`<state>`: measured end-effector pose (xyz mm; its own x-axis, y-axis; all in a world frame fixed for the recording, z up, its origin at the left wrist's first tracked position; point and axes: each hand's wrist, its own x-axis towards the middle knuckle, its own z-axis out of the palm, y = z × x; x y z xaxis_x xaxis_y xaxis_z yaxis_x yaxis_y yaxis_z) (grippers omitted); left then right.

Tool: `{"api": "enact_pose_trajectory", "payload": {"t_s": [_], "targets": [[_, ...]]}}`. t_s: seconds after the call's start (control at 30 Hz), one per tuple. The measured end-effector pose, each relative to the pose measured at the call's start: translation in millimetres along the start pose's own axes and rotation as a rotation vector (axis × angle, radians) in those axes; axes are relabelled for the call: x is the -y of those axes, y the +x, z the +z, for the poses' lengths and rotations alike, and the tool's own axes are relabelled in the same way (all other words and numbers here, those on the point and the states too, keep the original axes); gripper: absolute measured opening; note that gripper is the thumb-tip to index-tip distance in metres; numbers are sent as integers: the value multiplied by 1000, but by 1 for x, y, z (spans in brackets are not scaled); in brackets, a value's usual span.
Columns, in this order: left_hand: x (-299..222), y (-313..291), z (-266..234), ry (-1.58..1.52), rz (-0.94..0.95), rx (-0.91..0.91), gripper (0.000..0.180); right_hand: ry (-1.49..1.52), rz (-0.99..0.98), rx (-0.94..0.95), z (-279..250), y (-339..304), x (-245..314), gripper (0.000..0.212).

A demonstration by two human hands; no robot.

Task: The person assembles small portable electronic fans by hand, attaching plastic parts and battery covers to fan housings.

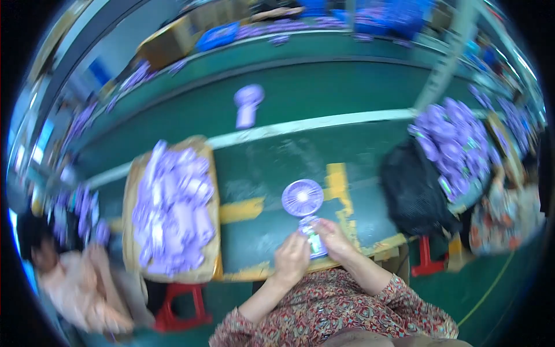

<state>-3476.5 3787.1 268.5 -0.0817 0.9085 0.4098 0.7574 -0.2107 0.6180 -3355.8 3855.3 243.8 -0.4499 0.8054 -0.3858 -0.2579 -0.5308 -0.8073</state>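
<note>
Holding a purple handheld fan (303,202) at the table's near edge, a person's left hand (292,257) and right hand (336,240) close around its handle in the head view. A cardboard tray (130,243) heaped with purple parts (173,214) flanks the green table (272,153) at left; a black bag (411,191) and piled purple fans (454,144) crowd the right. Another fan (248,105) lies beyond a pale rail (312,123). Fingers hide much of the handle; far goods blur, and co-workers at both sides are hard to make out.

The fan (303,199) is pale purple, the table (245,243) green with yellow tape (241,210), the left stool (165,309) red, and the blurred shirt (324,301) seems patterned in red and cream.
</note>
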Motion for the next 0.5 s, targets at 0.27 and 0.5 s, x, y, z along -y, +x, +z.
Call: {"api": "enact_pose_trajectory", "payload": {"t_s": [0.27, 0.5], "targets": [[15, 8, -71, -45, -20, 98, 7, 5, 22, -9, 0, -29, 8, 27], [136, 97, -129, 780, 151, 3, 36, 15, 49, -44, -9, -37, 12, 28]]}}
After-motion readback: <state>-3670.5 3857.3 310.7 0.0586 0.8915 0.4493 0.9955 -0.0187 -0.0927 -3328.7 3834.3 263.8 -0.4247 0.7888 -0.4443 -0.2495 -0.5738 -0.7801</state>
